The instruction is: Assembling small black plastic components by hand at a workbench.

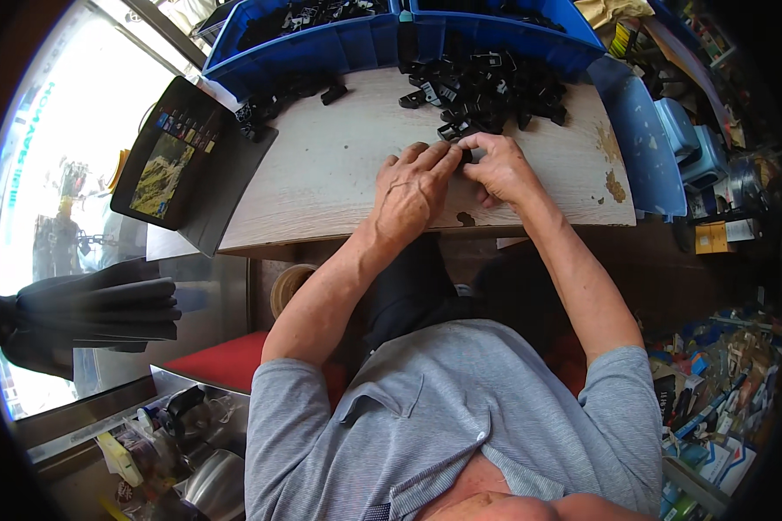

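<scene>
My left hand (415,187) and my right hand (502,170) meet over the front half of the pale table (321,178). Between their fingertips is a small black part (467,157), mostly covered, so its exact kind cannot be made out. My right thumb and forefinger pinch it from the right. The left fingers are closed together against its other side. Just beyond my fingertips lies a loose heap of small black plastic parts (495,91), some with shiny metal pieces. A smaller row of black parts (291,94) lies at the far left.
Two blue bins (308,54) with black parts stand along the table's far edge. A tablet (161,165) in a dark folding cover leans at the left. Beyond the right edge are a blue plastic panel (639,139) and cluttered goods (721,399). Below sits a round container (289,291).
</scene>
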The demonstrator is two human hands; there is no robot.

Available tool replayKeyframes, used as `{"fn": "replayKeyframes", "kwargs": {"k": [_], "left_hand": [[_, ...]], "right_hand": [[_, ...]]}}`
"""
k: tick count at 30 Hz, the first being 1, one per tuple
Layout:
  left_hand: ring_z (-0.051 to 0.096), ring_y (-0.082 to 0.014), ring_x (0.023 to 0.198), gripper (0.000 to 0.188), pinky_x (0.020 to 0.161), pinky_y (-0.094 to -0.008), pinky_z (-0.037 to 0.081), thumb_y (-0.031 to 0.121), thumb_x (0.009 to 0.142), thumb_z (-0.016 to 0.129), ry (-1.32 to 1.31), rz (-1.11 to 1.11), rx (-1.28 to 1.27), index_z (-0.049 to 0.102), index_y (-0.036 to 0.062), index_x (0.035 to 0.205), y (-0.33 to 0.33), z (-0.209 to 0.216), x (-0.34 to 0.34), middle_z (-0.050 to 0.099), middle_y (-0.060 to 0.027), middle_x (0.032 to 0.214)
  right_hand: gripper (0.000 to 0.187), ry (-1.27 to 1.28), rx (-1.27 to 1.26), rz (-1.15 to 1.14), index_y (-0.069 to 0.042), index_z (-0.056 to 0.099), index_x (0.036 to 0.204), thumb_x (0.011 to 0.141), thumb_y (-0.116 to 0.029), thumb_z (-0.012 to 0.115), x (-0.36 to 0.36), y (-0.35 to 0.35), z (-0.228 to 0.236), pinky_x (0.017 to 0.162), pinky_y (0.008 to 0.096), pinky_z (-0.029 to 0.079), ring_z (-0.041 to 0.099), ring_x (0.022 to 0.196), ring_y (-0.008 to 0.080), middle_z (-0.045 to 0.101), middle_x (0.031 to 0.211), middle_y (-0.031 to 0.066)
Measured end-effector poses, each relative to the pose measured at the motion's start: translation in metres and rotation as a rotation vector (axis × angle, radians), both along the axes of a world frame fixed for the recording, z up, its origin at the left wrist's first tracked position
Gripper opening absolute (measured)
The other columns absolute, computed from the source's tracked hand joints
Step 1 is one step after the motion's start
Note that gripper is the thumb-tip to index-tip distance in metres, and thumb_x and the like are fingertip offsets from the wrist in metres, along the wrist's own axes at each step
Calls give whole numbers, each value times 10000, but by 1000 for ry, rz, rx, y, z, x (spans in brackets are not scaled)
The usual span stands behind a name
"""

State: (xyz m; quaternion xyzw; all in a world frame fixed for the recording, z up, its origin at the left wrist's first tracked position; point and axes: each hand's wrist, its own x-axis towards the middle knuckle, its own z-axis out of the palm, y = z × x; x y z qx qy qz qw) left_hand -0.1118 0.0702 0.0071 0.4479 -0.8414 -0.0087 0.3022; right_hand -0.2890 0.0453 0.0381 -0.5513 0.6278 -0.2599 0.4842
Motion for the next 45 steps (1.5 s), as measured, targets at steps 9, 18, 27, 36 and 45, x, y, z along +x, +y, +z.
{"fn": "replayKeyframes", "kwargs": {"k": [9, 18, 27, 36, 45], "left_hand": [[603, -306, 1212, 432, 938, -463, 505, 82, 860, 629, -23, -36, 51, 643, 129, 1289, -2, -8, 8, 659, -76, 1293], [588, -358, 1168, 363, 951, -479, 519, 194, 896, 682, 84, 535, -185, 663, 122, 1252, -94, -5, 84, 651, -96, 1288], [663, -345, 968, 176, 833, -466, 527, 222, 902, 650, 84, 496, -192, 740, 120, 1014, -126, -30, 119, 712, -109, 984], [675, -359, 944, 272, 858, -447, 528, 284, 905, 659, 336, 546, 41, 751, 108, 1091, -104, -19, 117, 740, -122, 1021], [654, -343, 1052, 314, 913, -427, 527, 111, 879, 661, -36, 357, -43, 709, 103, 1189, -75, -15, 93, 733, -107, 1119]], "right_hand": [[342, 50, 23, 18, -94, 704, 1181, 839, -81, 711, 1, 2, 4, 448, 287, 537, 625, 522, 126, 695, 800, 76], [336, -248, 66, -139, -26, 614, 1088, 836, -165, 788, -27, 15, 4, 426, 271, 509, 584, 466, 125, 532, 549, 11], [326, -306, -213, -757, -39, 675, 1109, 860, -213, 792, -153, -4, 9, 532, 369, 624, 645, 571, 192, 524, 598, 23], [478, -323, -182, -510, -27, 621, 1268, 847, -176, 792, -105, 9, 7, 552, 328, 596, 605, 509, 146, 543, 604, 14], [450, -206, -157, -110, -37, 635, 1275, 854, -136, 760, -19, -4, 0, 461, 257, 504, 564, 484, 78, 563, 633, 1]]}}
